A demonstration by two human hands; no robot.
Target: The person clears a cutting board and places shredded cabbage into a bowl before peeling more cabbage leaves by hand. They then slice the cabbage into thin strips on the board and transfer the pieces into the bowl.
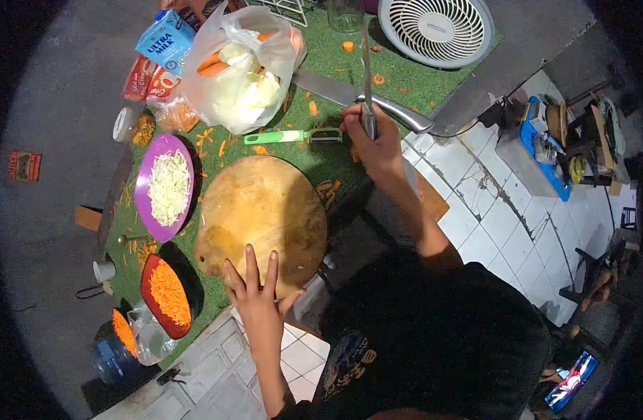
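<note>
While the board (pixel 265 189) is touched at six o'clock by the spread left hand (pixel 258 304), a knife (pixel 366 66) is gripped by the right hand (pixel 377 140), towards two o'clock; through a careless downswing, the left hand could be nicked.

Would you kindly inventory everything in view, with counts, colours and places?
Cutting board: 1, tan, centre
Mat: 1, green, under the board
Held knife: 1, silver, upper middle
Lying knife: 1, silver, on the mat
Peeler: 1, green and white, beyond the board
Plastic bag: 1, translucent, top
Carrots: count unclear, orange, in the bag
Purple bowl: 1, purple, left, holding pale shreds
Red bowl: 1, dark red, lower left, holding orange shreds
Milk carton: 1, blue, beside the bag
Slotted round item: 1, pale, top
Cup: 1, white, left
Crate: 1, blue-rimmed, right
Lit screen: 1, mostly blue, lower right
Shirt: 1, black, lower middle
Right hand: 1, bare, on the held knife
Left hand: 1, bare, at board's edge
</note>
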